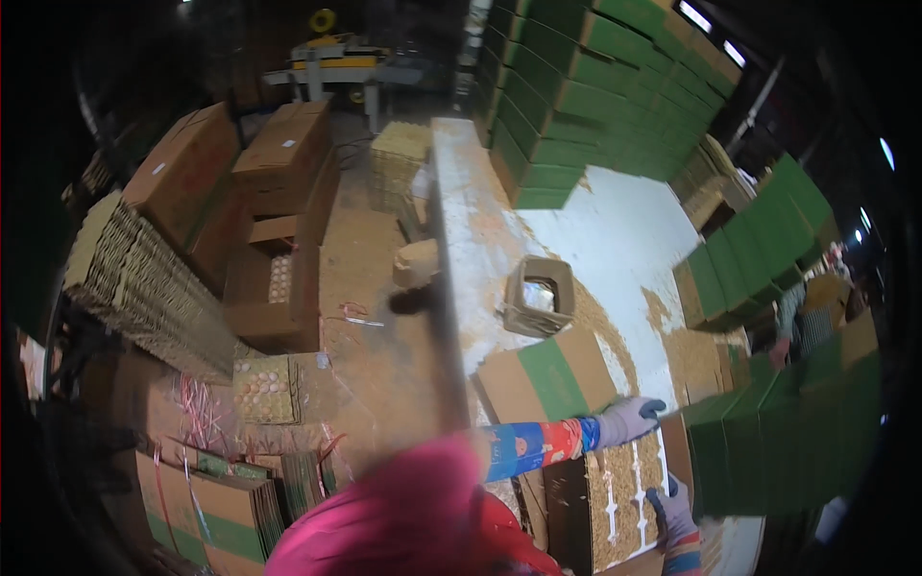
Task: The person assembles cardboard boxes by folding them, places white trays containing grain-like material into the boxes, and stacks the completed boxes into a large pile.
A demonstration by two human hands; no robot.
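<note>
An open brown carton (567,499) with a green band on its raised flap (552,376) stands in front of me at the edge of a white worktable (615,240). Inside it lies a pale pulp tray (624,494) with slots. My left hand (629,420), in a grey glove with a colourful sleeve, reaches across and grips the carton's far flap edge. My right hand (672,514), also gloved, rests with fingers apart on the tray's right side. My pink clothing (403,528) hides the carton's near-left corner.
A small open cardboard box (540,293) sits on the table. Green-banded flat cartons are stacked at the back (615,86) and right (768,240). Another person (789,326) works at right. On the floor to the left are an egg tray (264,389), brown cartons (283,154) and stacked pulp trays (144,278).
</note>
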